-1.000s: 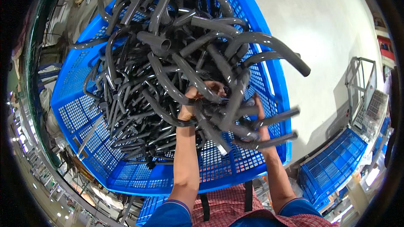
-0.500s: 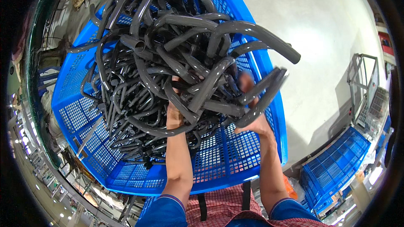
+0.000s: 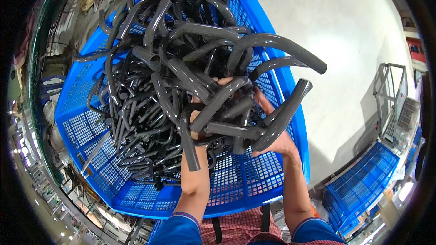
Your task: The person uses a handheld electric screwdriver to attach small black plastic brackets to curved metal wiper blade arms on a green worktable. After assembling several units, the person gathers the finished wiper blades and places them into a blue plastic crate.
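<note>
A large blue perforated plastic basket (image 3: 129, 204) holds a tangled heap of bent black rubber hoses (image 3: 156, 68). Both of my hands reach into its near right part and clasp a bunch of these hoses (image 3: 236, 129) between them. Hoses cover most of my left hand (image 3: 195, 120); a bit of its fingers shows above the bunch. My right hand (image 3: 279, 144) wraps the bunch from the right side, beside a thick hose (image 3: 284, 115) that points up and outward. Part of its fingers is hidden behind the hoses.
Several hoses, such as a thick curved one (image 3: 290, 47), stick out over the basket's right rim. A pale floor (image 3: 327, 22) lies to the right, with a metal frame cart (image 3: 390, 90) and another blue crate (image 3: 359, 181). Racks and metal rails stand along the left.
The bunch between my hands has shifted and turned. One hose end now hangs down over my left forearm, and the hoses at my right hand point more upward.
</note>
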